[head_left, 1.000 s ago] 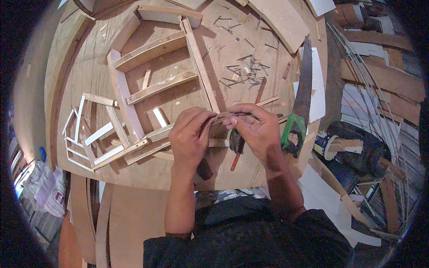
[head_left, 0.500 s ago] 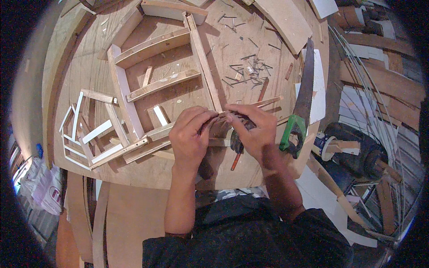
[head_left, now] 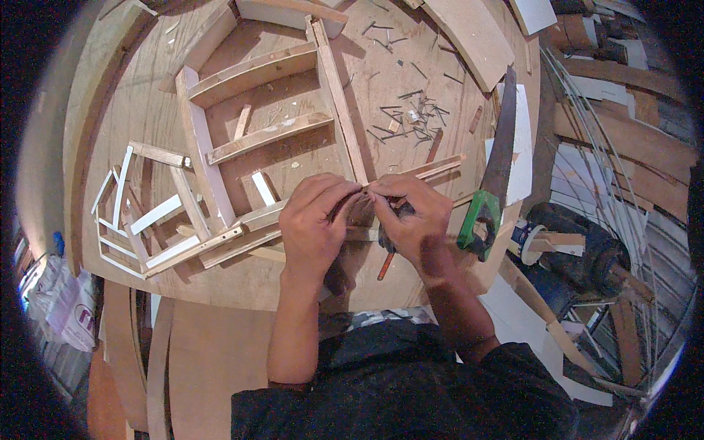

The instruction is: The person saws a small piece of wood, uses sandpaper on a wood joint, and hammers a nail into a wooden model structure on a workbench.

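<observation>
My left hand (head_left: 315, 220) and my right hand (head_left: 411, 220) meet at the near right corner of a wooden frame (head_left: 347, 132), fingertips pinched around something small, hidden between them. A thin wooden strip (head_left: 440, 167) runs rightward from behind my right hand. Partly under that hand lie a dark tool, too hidden to name, and a thin red piece (head_left: 385, 265). A handsaw with a green handle (head_left: 475, 220) lies to the right. Scattered nails (head_left: 411, 117) lie beyond my hands. A smaller frame of white-faced strips (head_left: 158, 213) sits at the left.
The plywood table (head_left: 183, 290) also holds a long curved board (head_left: 466, 40) at the back right. Boards (head_left: 609, 73), metal rods (head_left: 587, 117), a white round container (head_left: 524, 246) and a dark bulky object crowd the right side. A plastic bag (head_left: 62, 308) is at the lower left.
My fingertips have closed in tighter together over the frame's corner, with my right hand shifted slightly left and its fingers curled further. The whole view has shifted slightly.
</observation>
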`<state>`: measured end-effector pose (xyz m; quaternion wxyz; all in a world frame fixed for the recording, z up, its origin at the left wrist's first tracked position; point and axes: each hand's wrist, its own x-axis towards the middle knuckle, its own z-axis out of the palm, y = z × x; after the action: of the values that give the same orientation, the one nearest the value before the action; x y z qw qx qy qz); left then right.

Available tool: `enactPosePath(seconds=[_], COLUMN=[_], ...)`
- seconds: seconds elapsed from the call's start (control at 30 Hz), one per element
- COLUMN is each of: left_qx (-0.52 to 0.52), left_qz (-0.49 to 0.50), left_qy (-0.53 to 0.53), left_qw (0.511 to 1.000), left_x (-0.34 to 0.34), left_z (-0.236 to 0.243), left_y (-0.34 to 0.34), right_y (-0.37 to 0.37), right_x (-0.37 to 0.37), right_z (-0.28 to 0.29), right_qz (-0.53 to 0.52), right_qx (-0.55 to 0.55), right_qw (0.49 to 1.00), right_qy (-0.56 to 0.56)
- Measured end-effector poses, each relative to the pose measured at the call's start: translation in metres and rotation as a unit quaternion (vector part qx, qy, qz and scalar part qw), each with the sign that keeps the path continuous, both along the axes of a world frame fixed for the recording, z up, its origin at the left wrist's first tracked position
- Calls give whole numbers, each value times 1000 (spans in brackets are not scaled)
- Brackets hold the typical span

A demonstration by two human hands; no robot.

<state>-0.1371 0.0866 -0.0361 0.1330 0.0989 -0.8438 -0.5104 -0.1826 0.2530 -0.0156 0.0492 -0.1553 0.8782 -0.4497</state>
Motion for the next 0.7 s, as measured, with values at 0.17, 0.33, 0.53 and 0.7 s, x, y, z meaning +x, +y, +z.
enactPosePath(seconds=[0.17, 0.33, 0.53, 0.7], left_qx=[-2, 6, -10, -8], left_qz=[-6, -3, -12, -2], left_qy=[7, 16, 16, 29], left_qw=[1000, 1000, 1000, 1000], left_x=[0, 0, 0, 1], left_z=[-2, -4, -3, -5], left_y=[1, 3, 3, 4], right_y=[-1, 2, 1, 4], right_x=[0, 1, 2, 2], right_z=[-5, -10, -16, -19], right_qz=[4, 25, 36, 51], right_qx=[32, 55, 43, 51], right_qw=[998, 994, 992, 991], right_qy=[53, 91, 113, 111])
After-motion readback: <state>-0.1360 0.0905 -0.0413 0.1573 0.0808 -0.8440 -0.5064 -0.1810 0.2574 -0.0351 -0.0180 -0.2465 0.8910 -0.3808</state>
